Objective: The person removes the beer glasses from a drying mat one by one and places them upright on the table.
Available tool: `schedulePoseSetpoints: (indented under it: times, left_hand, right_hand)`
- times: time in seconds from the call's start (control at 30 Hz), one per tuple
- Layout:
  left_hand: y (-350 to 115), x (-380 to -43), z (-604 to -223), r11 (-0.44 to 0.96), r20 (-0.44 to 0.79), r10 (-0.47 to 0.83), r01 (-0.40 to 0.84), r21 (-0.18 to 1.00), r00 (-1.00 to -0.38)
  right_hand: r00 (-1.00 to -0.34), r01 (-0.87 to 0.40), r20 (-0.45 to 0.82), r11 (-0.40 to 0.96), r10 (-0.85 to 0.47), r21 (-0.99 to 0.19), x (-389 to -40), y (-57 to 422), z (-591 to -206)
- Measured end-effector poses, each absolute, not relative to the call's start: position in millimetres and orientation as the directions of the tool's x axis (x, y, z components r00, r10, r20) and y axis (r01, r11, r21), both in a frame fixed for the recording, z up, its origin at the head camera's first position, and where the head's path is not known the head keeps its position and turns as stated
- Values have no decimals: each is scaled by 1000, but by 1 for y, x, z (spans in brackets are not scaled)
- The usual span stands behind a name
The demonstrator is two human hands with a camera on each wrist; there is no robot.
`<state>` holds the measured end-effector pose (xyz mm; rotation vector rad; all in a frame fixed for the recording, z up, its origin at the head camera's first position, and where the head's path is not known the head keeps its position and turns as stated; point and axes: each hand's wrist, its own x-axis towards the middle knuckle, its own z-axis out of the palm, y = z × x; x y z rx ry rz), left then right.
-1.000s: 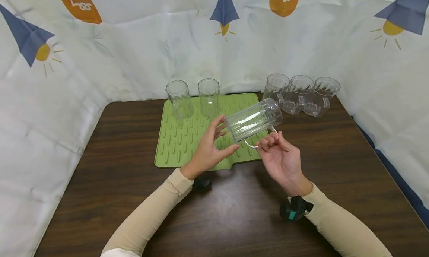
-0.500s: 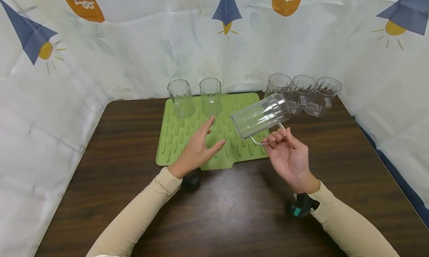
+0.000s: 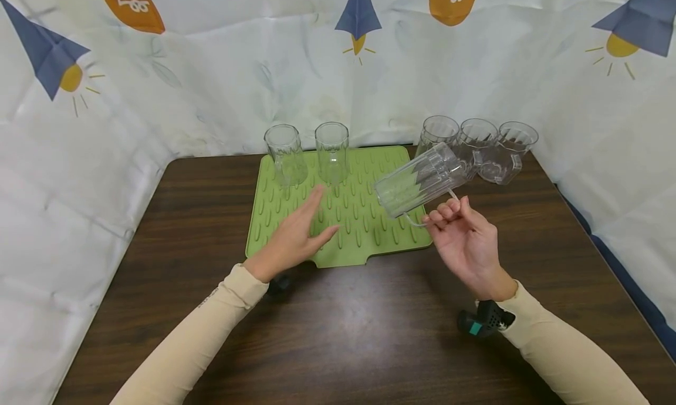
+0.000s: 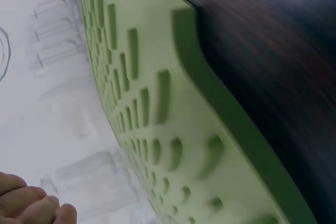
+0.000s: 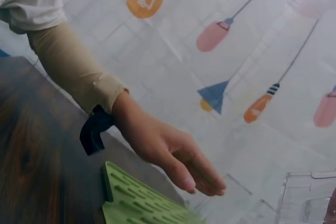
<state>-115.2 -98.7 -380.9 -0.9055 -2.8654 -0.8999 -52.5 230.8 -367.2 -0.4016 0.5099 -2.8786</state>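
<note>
In the head view, my right hand (image 3: 467, 240) grips the handle of a clear mug (image 3: 419, 182). It holds the mug tilted almost on its side above the right part of a green ribbed drying mat (image 3: 343, 235). My left hand (image 3: 290, 238) is apart from the mug, over the mat's left front, thumb and fingers extended and holding nothing. The right wrist view also shows that left hand (image 5: 168, 153), and the edge of a clear mug (image 5: 310, 198) at lower right. Two clear mugs, one left (image 3: 285, 158) and one right (image 3: 333, 155), stand at the mat's back.
Three clear mugs with handles stand at the table's back right corner: one left (image 3: 438, 129), one middle (image 3: 475, 135) and one right (image 3: 507, 152). The held mug partly covers the first two. A white printed curtain (image 3: 222, 88) surrounds the dark wooden table (image 3: 348, 334).
My left hand has let go of the mug's left end and drawn away to the left. My right hand has carried the mug slightly right, still tilted.
</note>
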Motion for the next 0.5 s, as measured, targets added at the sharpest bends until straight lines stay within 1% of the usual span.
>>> schedulePoseSetpoints:
  times: [0.23, 0.37, 0.5]
  left_hand:
    - [-116, -117, -384, 710, 158, 538, 546, 444, -828]
    - [-127, -118, -387, 746, 130, 531, 535, 397, -838]
    - [-137, -117, -391, 775, 109, 525, 526, 351, -844]
  right_hand:
    - [-948, 74, 242, -879, -209, -472, -52, 236, -366]
    - [-952, 38, 239, -849, -190, -527, -52, 239, -365]
    - [-951, 17, 250, -843, -179, -538, -50, 243, -364]
